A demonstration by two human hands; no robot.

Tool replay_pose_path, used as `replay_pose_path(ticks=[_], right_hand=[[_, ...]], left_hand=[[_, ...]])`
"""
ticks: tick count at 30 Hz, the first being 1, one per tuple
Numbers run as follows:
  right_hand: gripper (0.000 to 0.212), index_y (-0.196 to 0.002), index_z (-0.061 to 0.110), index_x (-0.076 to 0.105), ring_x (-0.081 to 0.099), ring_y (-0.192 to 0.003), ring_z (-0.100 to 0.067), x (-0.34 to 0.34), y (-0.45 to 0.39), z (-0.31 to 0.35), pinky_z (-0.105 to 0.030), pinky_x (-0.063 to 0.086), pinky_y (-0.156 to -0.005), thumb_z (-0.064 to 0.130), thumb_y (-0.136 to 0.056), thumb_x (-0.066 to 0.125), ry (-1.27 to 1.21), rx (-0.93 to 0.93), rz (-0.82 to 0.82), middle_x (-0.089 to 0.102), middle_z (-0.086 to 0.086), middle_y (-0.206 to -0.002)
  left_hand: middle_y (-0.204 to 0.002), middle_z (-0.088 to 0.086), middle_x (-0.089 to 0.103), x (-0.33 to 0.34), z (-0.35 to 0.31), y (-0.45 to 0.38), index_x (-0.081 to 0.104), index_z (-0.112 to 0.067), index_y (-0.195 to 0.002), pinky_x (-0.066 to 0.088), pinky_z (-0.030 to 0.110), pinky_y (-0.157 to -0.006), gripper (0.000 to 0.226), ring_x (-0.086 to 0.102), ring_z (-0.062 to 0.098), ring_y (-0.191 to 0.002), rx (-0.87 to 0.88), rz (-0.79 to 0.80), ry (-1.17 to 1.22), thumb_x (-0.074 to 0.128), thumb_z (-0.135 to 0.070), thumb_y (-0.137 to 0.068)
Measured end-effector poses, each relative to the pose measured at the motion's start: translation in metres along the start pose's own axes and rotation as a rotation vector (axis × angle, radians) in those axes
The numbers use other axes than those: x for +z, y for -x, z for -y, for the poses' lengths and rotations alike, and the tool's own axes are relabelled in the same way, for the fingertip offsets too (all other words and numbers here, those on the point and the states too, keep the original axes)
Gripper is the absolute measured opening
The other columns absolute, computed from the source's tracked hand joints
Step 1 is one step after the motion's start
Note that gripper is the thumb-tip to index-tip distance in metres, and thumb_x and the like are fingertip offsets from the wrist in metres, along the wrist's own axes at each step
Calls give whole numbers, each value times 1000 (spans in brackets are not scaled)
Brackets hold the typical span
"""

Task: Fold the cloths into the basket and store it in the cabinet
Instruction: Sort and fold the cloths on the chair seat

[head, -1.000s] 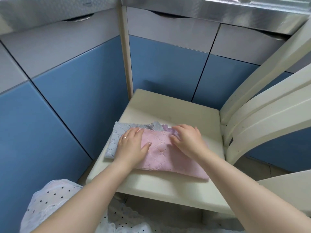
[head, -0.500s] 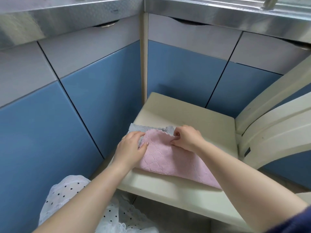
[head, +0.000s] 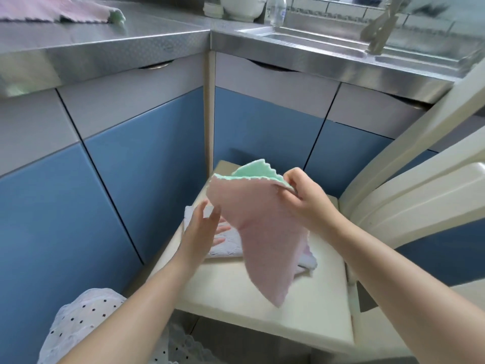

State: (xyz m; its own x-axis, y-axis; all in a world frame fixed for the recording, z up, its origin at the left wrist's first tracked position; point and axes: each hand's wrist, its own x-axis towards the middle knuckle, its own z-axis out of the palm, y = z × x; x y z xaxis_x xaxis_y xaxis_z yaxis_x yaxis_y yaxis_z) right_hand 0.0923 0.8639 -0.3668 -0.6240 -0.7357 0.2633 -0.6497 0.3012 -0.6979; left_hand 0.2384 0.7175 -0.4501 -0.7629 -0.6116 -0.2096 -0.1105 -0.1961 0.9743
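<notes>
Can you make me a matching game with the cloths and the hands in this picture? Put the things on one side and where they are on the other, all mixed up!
Things:
1. pink and green cloth
2. pale folded cloth
3. pink cloth on the counter
4. left hand

Places or states:
A. lying on the chair seat
B. open, fingers spread
C. up on the steel counter
D. hanging from the right hand

Pairs: 1-D, 2-A, 3-C, 4-B

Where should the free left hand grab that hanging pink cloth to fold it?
Probably the top left corner, reached from the left. The right hand pinches the pink cloth at the top right corner, so it droops diagonally; the open left hand is just below that free corner.
</notes>
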Motion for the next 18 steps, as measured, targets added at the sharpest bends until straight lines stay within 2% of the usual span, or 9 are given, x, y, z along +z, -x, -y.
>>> replay_pose_path(ticks=[2,3,4,5,7,9,13,16,18], right_hand=[[19,-75,19,43,35,-53,2,-3,5,-1,-12,30,-48,24,-91,52,-205,119,-79,42,11,-66],[20,-79,13,46,38,-59,0,-4,10,-4,-16,34,-54,27,-92,53,-307,186,-106,45,7,-70],[23,-85,8,49,42,-67,-5,-2,14,-9,-22,37,-61,30,-92,53,-408,259,-122,48,2,-76],[25,-91,6,51,46,-74,-10,2,20,-15,-29,39,-67,31,-93,53,-492,342,-133,50,-3,-82],[21,-96,9,54,50,-80,-17,14,37,-33,-34,41,-73,30,-94,53,-577,530,-166,56,-9,-90],[24,-100,3,57,52,-78,-19,30,57,-53,-31,41,-68,26,-94,52,-576,708,-171,58,-10,-88],[38,-130,12,45,60,-81,-19,52,96,-78,-29,46,-73,16,-94,52,-743,914,-134,63,-5,-101],[65,-147,27,21,55,-106,-21,50,115,-88,-34,47,-83,19,-92,56,-784,930,-131,49,-1,-131],[69,-146,35,19,57,-107,-20,46,128,-92,-32,49,-80,21,-91,59,-746,863,-87,56,1,-123]], left_hand=[[-81,6,67,12,-6,8,52,-32,-101,58,35,-67,32,70,13,-71,-38,57,40,44,-61,-88],[-71,10,62,18,-8,12,51,-29,-82,55,31,-56,29,67,12,-61,-15,88,46,43,-55,-92],[-72,8,64,23,-8,15,58,-24,-82,53,30,-55,33,66,14,-63,-12,145,90,45,-52,-93],[-85,3,69,27,-4,17,63,-26,-96,55,32,-62,29,68,17,-76,-5,230,156,49,-51,-93],[-114,3,68,32,2,22,46,-30,-133,57,33,-74,41,68,22,-100,-72,312,282,54,-38,-93],[-119,7,64,36,12,27,22,-30,-147,56,31,-64,63,70,23,-93,-186,260,286,54,-20,-94],[-117,7,63,39,40,42,3,-38,-148,55,41,-80,78,67,27,-97,-274,222,149,48,-3,-95],[-113,-8,63,33,55,50,7,-41,-148,54,40,-85,76,64,17,-104,-267,226,100,50,-6,-95],[-114,-12,61,28,63,55,8,-45,-146,53,39,-88,76,64,13,-105,-249,223,25,53,-12,-95]])
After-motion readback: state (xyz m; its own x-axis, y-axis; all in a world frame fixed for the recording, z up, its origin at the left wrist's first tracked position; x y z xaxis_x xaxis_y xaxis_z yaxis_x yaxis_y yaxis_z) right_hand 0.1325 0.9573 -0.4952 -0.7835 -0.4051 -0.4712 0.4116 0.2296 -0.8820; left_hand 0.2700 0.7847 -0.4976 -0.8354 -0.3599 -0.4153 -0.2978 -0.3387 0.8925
